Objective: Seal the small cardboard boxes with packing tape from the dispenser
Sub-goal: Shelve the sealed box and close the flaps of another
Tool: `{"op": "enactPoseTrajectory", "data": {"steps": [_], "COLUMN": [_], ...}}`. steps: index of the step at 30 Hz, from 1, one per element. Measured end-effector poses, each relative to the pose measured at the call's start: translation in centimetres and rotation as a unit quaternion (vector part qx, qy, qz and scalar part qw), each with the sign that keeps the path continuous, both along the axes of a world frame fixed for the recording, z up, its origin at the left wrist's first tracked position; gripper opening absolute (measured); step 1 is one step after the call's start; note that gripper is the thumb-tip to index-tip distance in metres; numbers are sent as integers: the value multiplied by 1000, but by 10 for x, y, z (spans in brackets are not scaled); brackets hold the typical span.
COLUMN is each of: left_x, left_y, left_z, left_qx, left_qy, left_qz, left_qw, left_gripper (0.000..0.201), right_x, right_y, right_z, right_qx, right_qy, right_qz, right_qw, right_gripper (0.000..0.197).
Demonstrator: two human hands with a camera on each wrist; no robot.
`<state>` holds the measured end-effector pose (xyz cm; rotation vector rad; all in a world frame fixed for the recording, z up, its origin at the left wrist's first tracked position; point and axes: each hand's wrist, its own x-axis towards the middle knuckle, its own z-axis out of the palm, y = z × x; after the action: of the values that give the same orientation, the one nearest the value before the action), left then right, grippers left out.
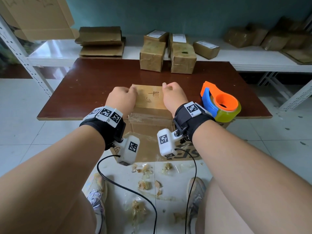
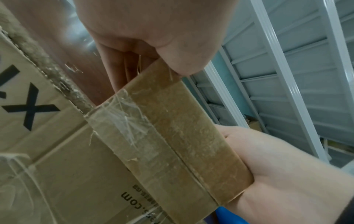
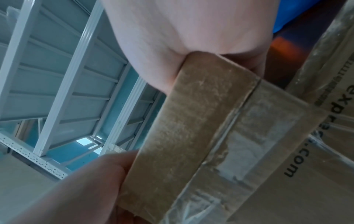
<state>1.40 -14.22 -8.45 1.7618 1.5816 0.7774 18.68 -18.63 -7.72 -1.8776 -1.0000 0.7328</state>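
Note:
A small cardboard box (image 1: 150, 98) stands near the front edge of the brown table (image 1: 84, 92). My left hand (image 1: 123, 97) grips its left side and my right hand (image 1: 173, 96) grips its right side, fingers curled over the edges. The left wrist view has the left hand (image 2: 153, 37) at one end of the box (image 2: 182, 128) and the right hand (image 2: 287, 166) at the other. The right wrist view mirrors this: right hand (image 3: 191, 30), box (image 3: 191, 128), left hand (image 3: 86, 189). An orange and blue tape dispenser (image 1: 219, 102) lies just right of my right wrist, untouched.
Two taped boxes (image 1: 152, 56) (image 1: 183, 59) stand at the table's back edge, with more boxes and flattened cardboard (image 1: 101, 41) on the white shelf behind. A large printed carton (image 1: 152, 141) sits under the table's front. Tape scraps (image 1: 145, 183) and cables lie on the floor.

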Motion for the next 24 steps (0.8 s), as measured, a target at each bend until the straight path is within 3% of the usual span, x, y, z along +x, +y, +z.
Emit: {"op": "enactPoseTrajectory", "data": {"steps": [4, 7, 9, 13, 15, 17, 21, 24], "left_x": [0, 0, 2, 3, 2, 3, 7, 7], "left_y": [2, 4, 1, 1, 2, 2, 1, 4], "left_z": [-3, -1, 1, 0, 0, -2, -2, -1], "left_qx": [8, 7, 19, 29, 33, 37, 43, 44], "left_qy": [23, 25, 48, 59, 61, 61, 66, 91], "left_qz": [-17, 12, 17, 28, 32, 30, 29, 33], "left_qw": [1000, 1000, 998, 997, 997, 997, 996, 994], "left_gripper": [57, 54, 53, 50, 50, 50, 49, 46], "right_x": [-2, 0, -2, 2, 11, 16, 4, 5], "right_y": [-6, -5, -6, -9, -8, -9, -13, -10], "right_z": [2, 3, 6, 13, 20, 22, 17, 19], "right_qx": [-19, -18, -25, -95, -137, -154, -115, -130], "right_qy": [14, -44, -64, -70, -77, -59, -47, -45], "right_qz": [46, 49, 47, 134, 180, 191, 128, 149], "right_qw": [999, 998, 997, 984, 971, 968, 984, 979], "right_gripper": [62, 38, 43, 112, 131, 131, 106, 127]}}
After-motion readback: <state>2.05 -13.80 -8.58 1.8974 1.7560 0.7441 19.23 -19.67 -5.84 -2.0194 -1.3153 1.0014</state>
